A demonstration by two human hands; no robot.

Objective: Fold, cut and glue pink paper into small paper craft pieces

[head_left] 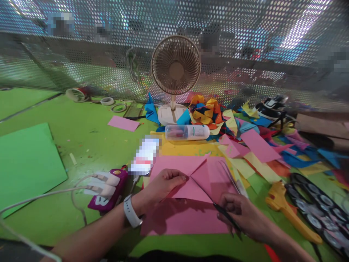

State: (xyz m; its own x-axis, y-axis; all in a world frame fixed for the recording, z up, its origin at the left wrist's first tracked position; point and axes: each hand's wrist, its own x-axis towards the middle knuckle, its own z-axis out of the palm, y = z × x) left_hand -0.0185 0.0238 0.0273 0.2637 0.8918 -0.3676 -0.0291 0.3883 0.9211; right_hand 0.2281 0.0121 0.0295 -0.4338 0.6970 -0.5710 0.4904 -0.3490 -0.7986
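The left hand (167, 185) pinches pink paper (201, 187), the right hand (244, 215) grips a dark tool (227, 215), and a fan (176, 70) stands at the far side.

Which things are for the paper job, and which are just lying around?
Seem in use:
- pink paper, in the left hand
- dark slim tool, maybe scissors, in the right hand

Probably just lying around:
- fan
- phone
- bottle
- green sheet
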